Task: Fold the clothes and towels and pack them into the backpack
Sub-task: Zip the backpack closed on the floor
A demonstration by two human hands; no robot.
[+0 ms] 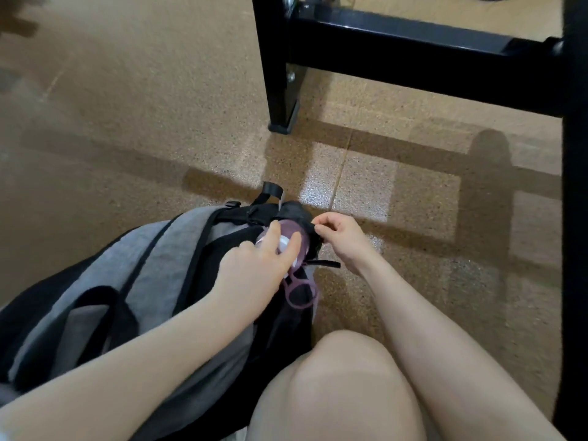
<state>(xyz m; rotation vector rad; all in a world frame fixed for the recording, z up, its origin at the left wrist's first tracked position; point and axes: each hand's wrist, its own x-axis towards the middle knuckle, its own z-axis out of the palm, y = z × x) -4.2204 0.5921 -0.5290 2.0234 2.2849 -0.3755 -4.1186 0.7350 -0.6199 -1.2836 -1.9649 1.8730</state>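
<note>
Backpack (133, 281), grey and black, lies on the tiled floor (366, 186) beside the knee. Right hand (339, 238) pinches the side pocket (294, 211) rim, holding it wide. Left hand (254, 268), fingers extended, presses the pink water bottle (294, 232) inward.

A grey and black backpack (152, 275) lies on a speckled tan tile floor (366, 183) beside a person's bare knee (337, 386). The left hand (254, 268) rests straight fingers (272, 233) on the white cap of a pink bottle (294, 232) seated in the pack's black side pocket (296, 211). The right hand (340, 237) pinches that pocket's edge just beside the bottle. A pink carry loop (300, 294) hangs below the cap. A black metal furniture frame (397, 55) stands beyond.
</note>
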